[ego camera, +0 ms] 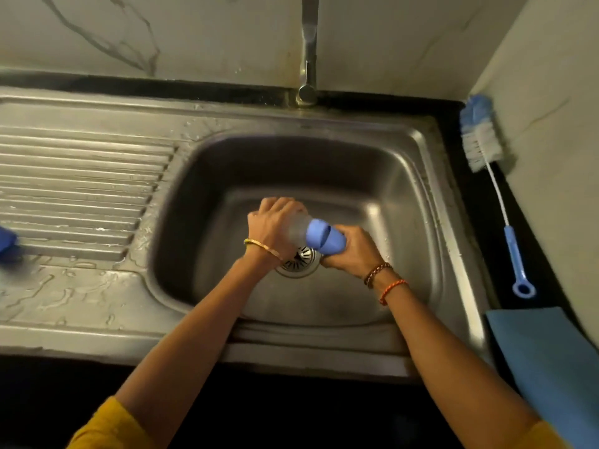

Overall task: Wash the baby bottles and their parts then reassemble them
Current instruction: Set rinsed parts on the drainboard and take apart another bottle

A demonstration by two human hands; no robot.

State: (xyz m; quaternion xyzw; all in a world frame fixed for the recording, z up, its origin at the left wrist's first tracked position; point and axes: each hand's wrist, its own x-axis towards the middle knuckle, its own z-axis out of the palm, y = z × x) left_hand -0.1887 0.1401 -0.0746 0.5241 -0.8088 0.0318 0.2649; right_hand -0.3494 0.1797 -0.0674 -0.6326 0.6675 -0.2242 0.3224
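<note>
Over the sink (421, 163), the left hand (272, 228) grips the clear bottle (298, 230); the right hand (355, 251) grips its blue cap (324, 238). Light, stiff plastic, probably slippery when wet.

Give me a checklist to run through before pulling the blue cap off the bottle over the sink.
1. Left hand grips the clear bottle: ok.
2. Right hand has a grip on the blue cap: ok.
3. Bottle held over the sink basin: ok.
4. Bottle brush lies on the counter to the right: ok.
5. Water running from the tap: not ok, no stream shows.
6. Bottle empty: cannot tell, blurred.
</note>
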